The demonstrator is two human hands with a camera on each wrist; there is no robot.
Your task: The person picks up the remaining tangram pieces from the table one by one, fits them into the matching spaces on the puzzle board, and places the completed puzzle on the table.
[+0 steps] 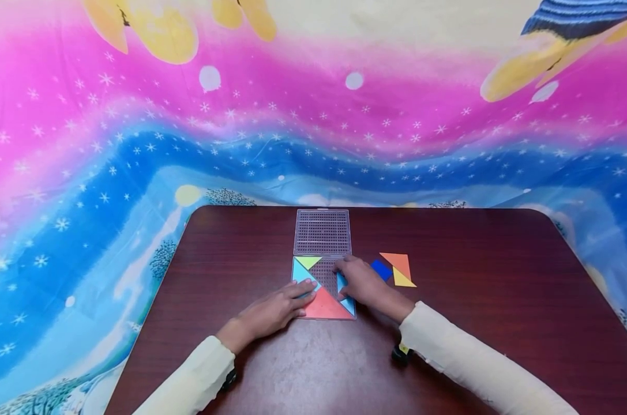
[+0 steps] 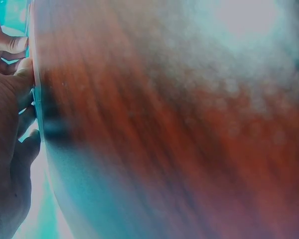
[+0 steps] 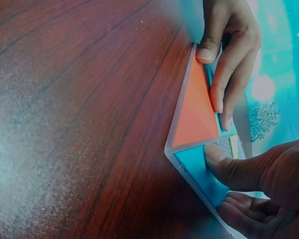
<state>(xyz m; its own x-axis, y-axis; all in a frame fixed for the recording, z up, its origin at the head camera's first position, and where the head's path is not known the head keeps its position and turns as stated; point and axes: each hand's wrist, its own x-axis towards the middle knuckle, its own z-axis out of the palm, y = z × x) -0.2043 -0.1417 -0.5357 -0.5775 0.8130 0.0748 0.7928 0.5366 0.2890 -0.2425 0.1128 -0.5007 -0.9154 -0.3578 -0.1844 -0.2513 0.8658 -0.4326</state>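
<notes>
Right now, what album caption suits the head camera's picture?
Left hand and right hand touch coloured shapes inside a square tray.

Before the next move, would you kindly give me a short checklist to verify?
1. Square, dotted, clear plastic lid open behind the matching tray: ok.
2. Large, flat red-orange triangle inside the tray rim: ok.
3. Left hand touching that triangle: ok.
4. Flat light-blue piece at the right hand fully seated: cannot tell, fingers partly cover it.
5. Flat dark-blue square, small orange triangle and yellow triangle in the tray: not ok, all lie on the wood-grained brown table.
</notes>
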